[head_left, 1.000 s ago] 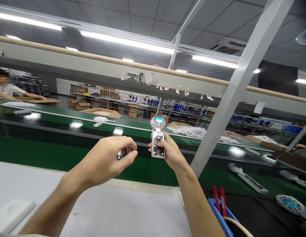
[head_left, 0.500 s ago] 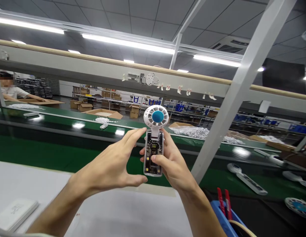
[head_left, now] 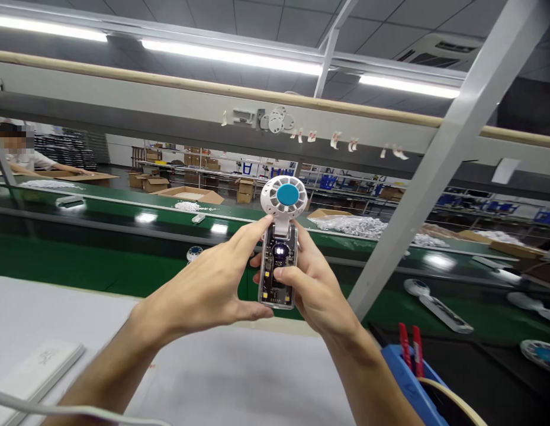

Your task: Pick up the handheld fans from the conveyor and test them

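Note:
Upright in front of me is a handheld fan (head_left: 278,284) with a round white head, a blue centre and a clear-cased dark handle showing its circuit board. White characters glow on its small round display. My right hand (head_left: 317,284) is closed around the handle from the right, with its thumb pressed on the front. My left hand (head_left: 212,278) is open at the fan's left side. Its index fingertip is at the fan's neck and its thumb is by the bottom edge; whether both touch is hard to tell.
A green conveyor belt (head_left: 137,248) crosses ahead, carrying other fans (head_left: 438,305) and piles of small white parts (head_left: 354,226). A slanted metal post (head_left: 417,195) rises at right. A blue bin (head_left: 405,378) with red-handled tools stands lower right, a white box (head_left: 39,373) lower left. Another person (head_left: 21,151) is far left.
The fan's display has gone from dim greenish digits to a bright white glow. My view has tilted slightly down. Another fan now shows on the belt beyond my left hand.

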